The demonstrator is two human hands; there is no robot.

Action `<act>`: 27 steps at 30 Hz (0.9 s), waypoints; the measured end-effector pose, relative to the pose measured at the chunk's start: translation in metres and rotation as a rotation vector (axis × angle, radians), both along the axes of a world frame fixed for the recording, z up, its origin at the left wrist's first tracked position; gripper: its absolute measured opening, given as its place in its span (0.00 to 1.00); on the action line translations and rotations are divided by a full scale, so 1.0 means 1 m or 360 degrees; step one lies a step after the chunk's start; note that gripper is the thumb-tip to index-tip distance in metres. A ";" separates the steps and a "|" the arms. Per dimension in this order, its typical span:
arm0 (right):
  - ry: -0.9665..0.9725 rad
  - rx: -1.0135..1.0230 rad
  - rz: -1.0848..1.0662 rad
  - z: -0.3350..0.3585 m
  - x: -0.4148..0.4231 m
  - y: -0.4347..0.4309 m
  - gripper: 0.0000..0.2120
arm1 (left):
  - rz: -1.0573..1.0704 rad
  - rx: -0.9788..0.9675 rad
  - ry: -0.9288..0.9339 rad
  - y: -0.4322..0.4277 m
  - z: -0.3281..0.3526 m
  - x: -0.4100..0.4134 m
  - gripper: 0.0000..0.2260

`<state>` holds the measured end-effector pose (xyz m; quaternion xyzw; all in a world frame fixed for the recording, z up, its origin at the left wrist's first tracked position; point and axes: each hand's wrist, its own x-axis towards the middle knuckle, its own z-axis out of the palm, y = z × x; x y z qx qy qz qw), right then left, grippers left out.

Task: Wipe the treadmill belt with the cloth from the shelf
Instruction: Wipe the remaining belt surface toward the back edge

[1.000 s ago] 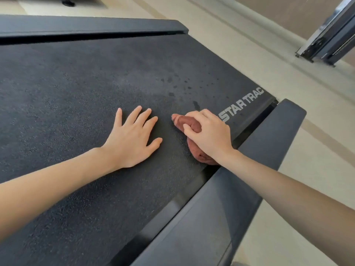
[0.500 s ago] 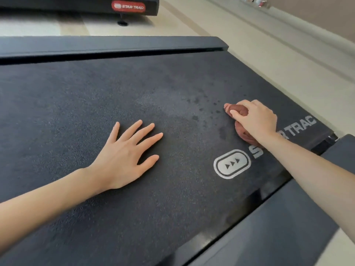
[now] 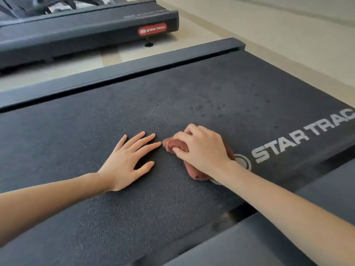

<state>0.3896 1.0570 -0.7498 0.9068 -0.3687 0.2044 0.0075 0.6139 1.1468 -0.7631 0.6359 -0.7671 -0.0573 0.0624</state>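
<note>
Right hand [image 3: 201,150] and cloth [image 3: 173,145] have travelled left across the treadmill belt [image 3: 169,217] since the frame 0.5 s ago, from beside the white STAR TRAC lettering [image 3: 299,140] to just short of the left hand [image 3: 127,163]. Round logo [image 3: 245,163], then fully exposed, now mostly covered by the right wrist and cloth. Left hand unchanged: palm down, flat on the belt, fingers straight and slightly spread, holding nothing. Right hand: fingers curled over the bunched reddish-brown cloth, thumb tucked against its near side, pressing it onto the belt. Cloth sticks out past the fingertips toward the left hand and again below the wrist. Its leading end lies just beside the left index fingertip, a narrow gap between them. Small dark spots [image 3: 211,108] on the belt beyond the right hand. Near side rail [image 3: 269,239] at lower right, under the right forearm. Second treadmill [image 3: 86,35] with a red badge at upper left, on the pale floor [image 3: 269,22].
</note>
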 end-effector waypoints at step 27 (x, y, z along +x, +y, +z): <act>0.0279 0.0003 -0.0496 0.012 0.021 0.008 0.10 | -0.0068 -0.0201 0.0071 -0.002 -0.013 0.002 0.28</act>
